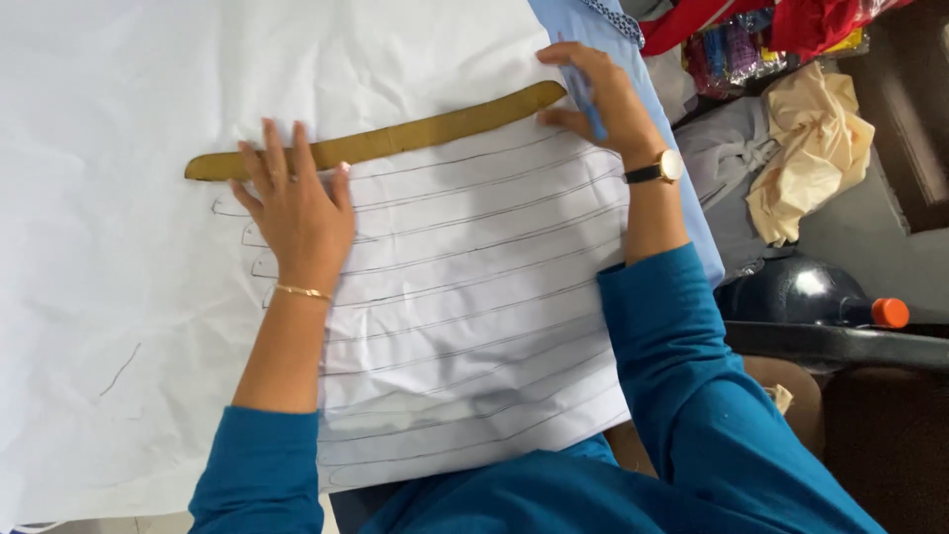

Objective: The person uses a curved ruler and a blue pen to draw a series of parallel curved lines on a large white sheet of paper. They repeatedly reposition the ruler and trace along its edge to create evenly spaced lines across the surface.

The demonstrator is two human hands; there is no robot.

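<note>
One curved template (395, 138), lengthwise left-right

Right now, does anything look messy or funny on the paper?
The white paper is wrinkled, and a stray pencil mark sits alone left of the curved lines. Otherwise the left hand presses the brown curved template flat.
</note>
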